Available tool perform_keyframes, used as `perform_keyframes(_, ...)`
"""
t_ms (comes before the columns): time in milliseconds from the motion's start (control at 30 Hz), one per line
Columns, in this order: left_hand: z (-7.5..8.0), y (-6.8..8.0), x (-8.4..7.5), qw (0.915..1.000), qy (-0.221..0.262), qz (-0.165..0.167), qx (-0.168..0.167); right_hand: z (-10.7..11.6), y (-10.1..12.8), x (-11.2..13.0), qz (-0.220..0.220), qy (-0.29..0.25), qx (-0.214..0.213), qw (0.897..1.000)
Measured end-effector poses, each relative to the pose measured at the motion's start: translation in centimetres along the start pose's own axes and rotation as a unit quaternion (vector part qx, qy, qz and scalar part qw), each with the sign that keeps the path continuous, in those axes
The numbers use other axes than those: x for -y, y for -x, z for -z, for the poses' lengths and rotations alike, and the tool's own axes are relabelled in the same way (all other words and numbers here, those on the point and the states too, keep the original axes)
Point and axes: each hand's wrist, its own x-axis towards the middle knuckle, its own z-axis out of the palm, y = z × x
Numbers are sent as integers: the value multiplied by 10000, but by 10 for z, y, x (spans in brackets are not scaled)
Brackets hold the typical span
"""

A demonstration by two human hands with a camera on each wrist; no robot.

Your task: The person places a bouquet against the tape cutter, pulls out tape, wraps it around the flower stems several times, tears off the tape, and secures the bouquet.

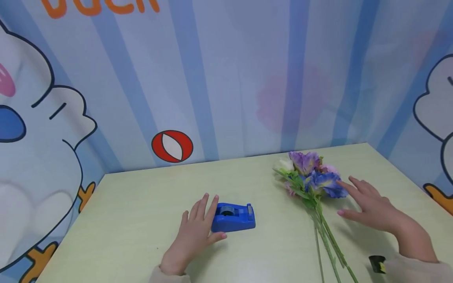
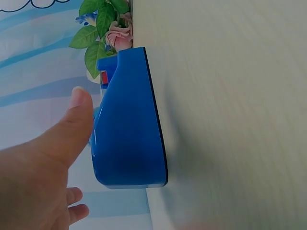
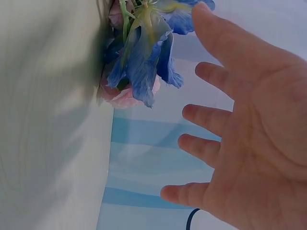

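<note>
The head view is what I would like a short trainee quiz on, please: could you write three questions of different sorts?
1. True or false: the left hand lies beside the blue tape dispenser.
2. Which is nearest the right hand? A) the red ball picture on the wall B) the bunch of flowers C) the tape dispenser
3. Fill in: the flower stems lie flat on the ____.

Key: 1 true; 2 B; 3 table. Both hands have straight, spread fingers and grip nothing.
</note>
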Motion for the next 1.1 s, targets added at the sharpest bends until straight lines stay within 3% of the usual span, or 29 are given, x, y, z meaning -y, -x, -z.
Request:
perform_keyframes(167,-1,0,-5,9993,-32,-354,-148,1,-1,2,69,184,-86,9998)
perform_keyframes(433,-1,-2,-17,9963,-175,-808,-245,11,-6,10,738,206,-480,9959)
perform_keyframes(700,0,-7,-28,9925,-498,-1043,-403,12,-7,15,777,145,-328,9963)
perform_keyframes(1100,-2,-13,-43,9888,-715,-1268,-340,7,-8,18,751,98,123,9971)
